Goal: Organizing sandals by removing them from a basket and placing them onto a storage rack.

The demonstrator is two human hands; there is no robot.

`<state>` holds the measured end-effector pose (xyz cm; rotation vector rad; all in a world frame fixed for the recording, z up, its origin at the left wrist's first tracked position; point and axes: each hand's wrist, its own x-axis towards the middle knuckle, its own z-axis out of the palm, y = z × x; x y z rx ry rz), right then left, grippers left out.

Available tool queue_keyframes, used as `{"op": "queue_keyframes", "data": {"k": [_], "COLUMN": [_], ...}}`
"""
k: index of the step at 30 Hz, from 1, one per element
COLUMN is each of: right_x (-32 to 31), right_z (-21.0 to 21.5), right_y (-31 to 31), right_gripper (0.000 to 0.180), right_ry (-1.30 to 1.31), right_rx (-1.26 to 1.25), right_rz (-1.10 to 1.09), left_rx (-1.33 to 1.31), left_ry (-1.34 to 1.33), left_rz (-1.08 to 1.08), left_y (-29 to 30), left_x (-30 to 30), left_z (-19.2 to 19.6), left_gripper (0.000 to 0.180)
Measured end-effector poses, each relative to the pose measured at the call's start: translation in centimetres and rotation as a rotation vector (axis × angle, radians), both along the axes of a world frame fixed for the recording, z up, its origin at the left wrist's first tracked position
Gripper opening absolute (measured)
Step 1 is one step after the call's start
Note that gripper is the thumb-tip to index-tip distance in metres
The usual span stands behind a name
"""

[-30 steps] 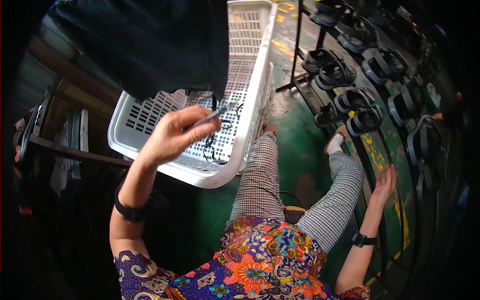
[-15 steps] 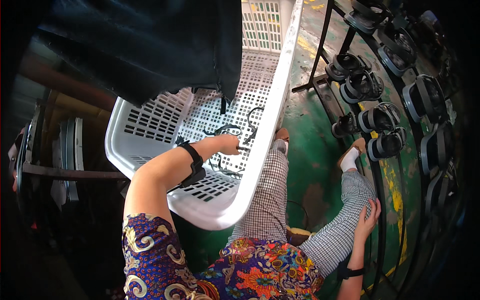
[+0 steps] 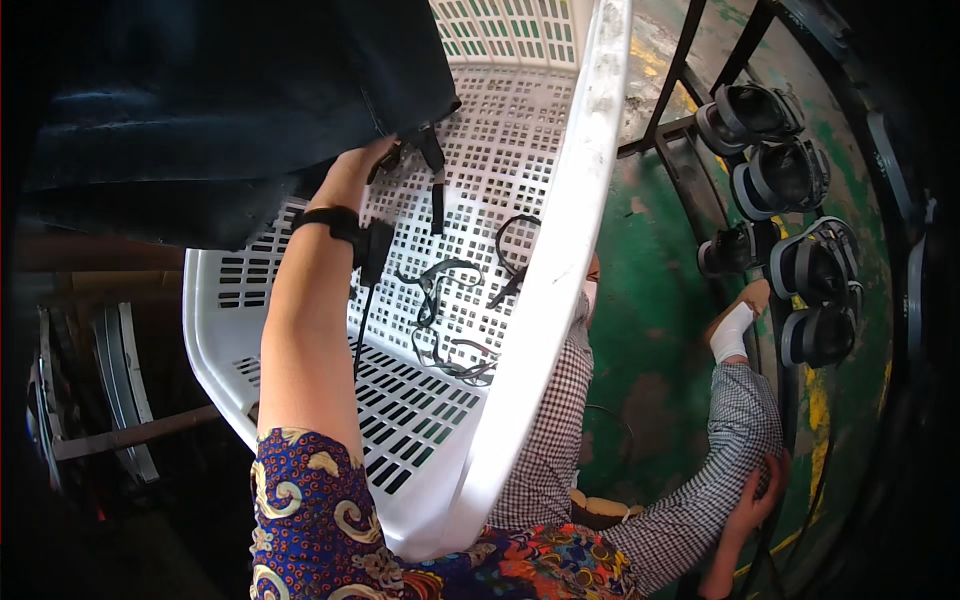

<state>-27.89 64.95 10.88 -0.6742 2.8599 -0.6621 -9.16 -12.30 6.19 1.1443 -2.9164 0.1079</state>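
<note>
My left hand [image 3: 362, 165] reaches into a white plastic basket [image 3: 585, 170], under the lower edge of a black leather-like sheet [image 3: 230, 90]. Its fingers are mostly hidden among dark pieces there, so any hold is unclear. A black strap [image 3: 437, 190] hangs down just right of the hand. Thin black straps [image 3: 430, 300] lie loose and tangled on the basket's perforated bottom, lower than the hand. My right hand [image 3: 755, 495] rests on my right leg in checked trousers, its fingers laid along the cloth with nothing visible in them.
At the right, a black metal rack [image 3: 690, 185] carries several dark sandals [image 3: 785, 180] with grey soles. My feet are on the green floor [image 3: 640, 350] between basket and rack. Pale curved strips [image 3: 125, 390] and a metal bar [image 3: 140, 432] are at the left.
My left hand has moved up and away from the loose straps on the basket bottom to the black sheet's edge. The view has shifted; my right hand stays on my leg.
</note>
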Motion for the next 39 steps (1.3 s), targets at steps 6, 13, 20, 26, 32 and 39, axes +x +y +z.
{"op": "queue_keyframes", "data": {"k": [6, 13, 20, 26, 32, 39], "right_x": [-0.3, -0.3, -0.3, 0.0, 0.4, 1.4], "right_z": [-0.1, 0.0, -0.4, 0.6, -0.5, -1.0], "right_y": [-0.4, 1.2, 1.1, 0.7, 0.5, 0.1], "right_gripper": [0.026, 0.027, 0.029, 0.029, 0.025, 0.021], "right_ry": [0.005, 0.007, -0.056, 0.0, 0.077, 0.011], "right_rx": [0.072, 0.078, 0.083, 0.118, 0.008, -0.384], "right_rz": [-0.025, -0.077, -0.062, -0.072, 0.03, -0.002], "left_rx": [-0.042, 0.454, 0.94, 0.947, 0.941, 1.049], "left_ry": [0.435, 0.437, 1.18, 1.172, 0.421, 0.473], "left_rz": [0.088, 0.655, 0.87, 0.838, 0.589, 0.3], "left_y": [-4.4, 1.9, 0.1, 5.8, 7.0, 20.6], "left_x": [-0.3, -1.9, 0.4, -0.7, 7.4, 12.1], "left_z": [-1.3, -11.2, -15.7, -7.7, 8.0, 23.4], "left_gripper": [0.048, 0.043, 0.022, 0.014, 0.021, 0.016]}}
